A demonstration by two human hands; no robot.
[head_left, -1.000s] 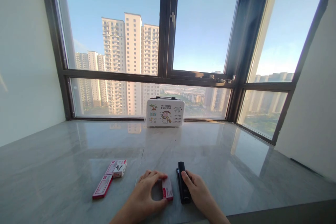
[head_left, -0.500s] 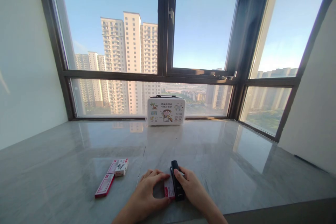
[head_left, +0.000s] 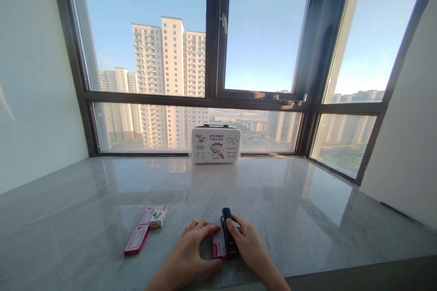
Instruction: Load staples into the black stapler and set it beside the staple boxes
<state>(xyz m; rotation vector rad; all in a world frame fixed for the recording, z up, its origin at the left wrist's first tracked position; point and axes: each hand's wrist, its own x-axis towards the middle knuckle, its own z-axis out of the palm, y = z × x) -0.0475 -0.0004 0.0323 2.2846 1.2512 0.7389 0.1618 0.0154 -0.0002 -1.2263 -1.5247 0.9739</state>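
My right hand [head_left: 244,235] is closed around a black stapler [head_left: 230,236], which lies lengthwise away from me on the grey stone sill. Right against the stapler's left side is a flat red and white box [head_left: 219,244]. Thumb and fingers of my left hand [head_left: 194,248] span that box at its near and far ends, gripping it. Part of the box is hidden by the fingers and the stapler. Over to the left lie a long red and white box [head_left: 137,240], a small white box with a stapler picture [head_left: 158,217], and another red and white box [head_left: 146,215] beside it.
A white carrying case [head_left: 216,145] with cartoon prints stands upright at the back of the sill, against the window. Dark window frames [head_left: 191,99] border the sill [head_left: 290,209], with white walls at both sides. The sill's front edge [head_left: 362,263] runs along the lower right.
Almost nothing differs. Both hands, the stapler and the box keep their places, apart from a very slight shift of the view.
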